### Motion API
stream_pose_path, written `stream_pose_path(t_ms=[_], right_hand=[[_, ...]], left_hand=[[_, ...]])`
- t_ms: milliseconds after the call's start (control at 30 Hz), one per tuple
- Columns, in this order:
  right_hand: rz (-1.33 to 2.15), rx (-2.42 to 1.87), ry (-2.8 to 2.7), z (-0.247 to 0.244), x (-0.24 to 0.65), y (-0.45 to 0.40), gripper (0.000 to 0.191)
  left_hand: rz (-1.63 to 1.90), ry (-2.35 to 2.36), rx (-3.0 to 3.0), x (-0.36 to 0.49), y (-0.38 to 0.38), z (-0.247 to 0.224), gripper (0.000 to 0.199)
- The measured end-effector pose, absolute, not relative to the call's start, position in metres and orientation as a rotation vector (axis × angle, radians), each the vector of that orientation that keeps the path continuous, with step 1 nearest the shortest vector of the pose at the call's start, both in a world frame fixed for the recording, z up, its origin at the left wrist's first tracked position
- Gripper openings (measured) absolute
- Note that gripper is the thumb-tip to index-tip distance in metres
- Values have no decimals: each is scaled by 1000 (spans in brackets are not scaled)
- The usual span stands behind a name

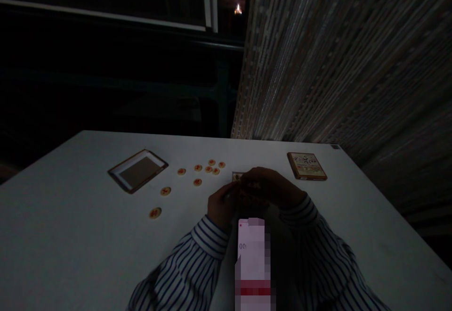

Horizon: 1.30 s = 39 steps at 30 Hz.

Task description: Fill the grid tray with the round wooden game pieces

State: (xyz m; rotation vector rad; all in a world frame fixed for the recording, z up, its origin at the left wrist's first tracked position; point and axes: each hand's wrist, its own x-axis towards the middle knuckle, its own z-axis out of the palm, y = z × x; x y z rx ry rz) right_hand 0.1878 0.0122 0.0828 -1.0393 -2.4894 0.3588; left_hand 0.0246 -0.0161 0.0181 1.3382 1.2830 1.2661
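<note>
My left hand (222, 205) rests at the middle of the white table (88, 245), its fingers bent towards a small box or tray (236, 176) with a light edge. Over the same box lies my right hand (271, 186), curved from the right. Dark round pieces (251, 198) show dimly between the hands; shadow hides what the fingers touch. Left of the hands lie several round pieces with red characters, among them one nearer piece (155, 213) and another (165, 191).
An open box part (137, 171) lies at the back left, a patterned box lid (307, 166) at the back right. A lit phone (251, 254) is close in front, between my striped sleeves. A string curtain (300, 56) hangs beyond the table.
</note>
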Motion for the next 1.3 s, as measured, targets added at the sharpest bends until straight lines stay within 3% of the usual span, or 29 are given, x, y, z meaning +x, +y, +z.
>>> stream_pose_path(t_ms=[1300], right_hand=[[262, -1308, -2601, 78, 208, 20, 19]], left_hand=[[1220, 1497, 1512, 19, -6, -2, 27]])
